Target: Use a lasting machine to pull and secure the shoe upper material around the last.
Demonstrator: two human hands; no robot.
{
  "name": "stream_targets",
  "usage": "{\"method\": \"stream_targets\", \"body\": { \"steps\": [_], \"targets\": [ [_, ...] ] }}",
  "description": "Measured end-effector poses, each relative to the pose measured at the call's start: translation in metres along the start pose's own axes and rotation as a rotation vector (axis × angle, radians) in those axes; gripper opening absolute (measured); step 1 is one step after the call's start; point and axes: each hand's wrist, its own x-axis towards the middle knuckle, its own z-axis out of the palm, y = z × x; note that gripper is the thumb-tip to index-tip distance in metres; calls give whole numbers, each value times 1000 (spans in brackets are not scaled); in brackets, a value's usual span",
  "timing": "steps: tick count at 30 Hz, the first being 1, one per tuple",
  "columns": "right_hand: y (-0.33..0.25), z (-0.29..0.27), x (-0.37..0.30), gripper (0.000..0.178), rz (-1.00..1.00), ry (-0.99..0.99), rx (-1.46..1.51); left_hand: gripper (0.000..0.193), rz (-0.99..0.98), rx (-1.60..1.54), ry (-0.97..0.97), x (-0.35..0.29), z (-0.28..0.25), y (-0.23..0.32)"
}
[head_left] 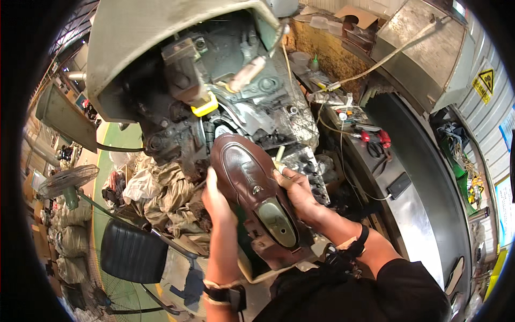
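Note:
A dark brown leather shoe upper (241, 166) is stretched over a shoe last (276, 222), whose greenish top with a small hole shows in the opening. Its toe points away from me, up against the metal parts of a greasy machine (252, 107). Along the left edge of the upper, my left hand (217, 201) is closed, its fingertips partly hidden. My right hand (296, 190) grips the opposite side, thumb and fingers at the leather's edge. A short pale stick-like piece (279, 154) shows just beyond that thumb. Loose brown leather flaps (273, 252) hang around the heel end.
A curved machine hood (161, 27) arches overhead, with a yellow part (205, 105) beneath it. To the right runs a dark conveyor belt (413, 155) beside a metal ledge carrying a phone (398, 185) and red-handled tools (375, 138). Crumpled cloth (161, 182), a black chair (134, 250) and a fan (70, 181) are left.

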Motion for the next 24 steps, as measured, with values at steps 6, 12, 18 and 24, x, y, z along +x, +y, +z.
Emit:
{"method": "stream_targets", "body": {
  "steps": [6, 12, 18, 24],
  "targets": [
    [36, 33, 60, 30, 58, 28, 123, 34, -226, -242, 36, 5, -33, -10],
    [44, 43, 97, 14, 137, 142, 194, 23, -267, -145, 92, 55, -43, -13],
    [36, 51, 123, 12, 209, 169, 330, 15, -473, -311, 83, 92, -48, -10],
    [37, 41, 123, 6, 238, 143, 272, 24, -418, -300, 12, 90, -48, -25]
  ]
}}
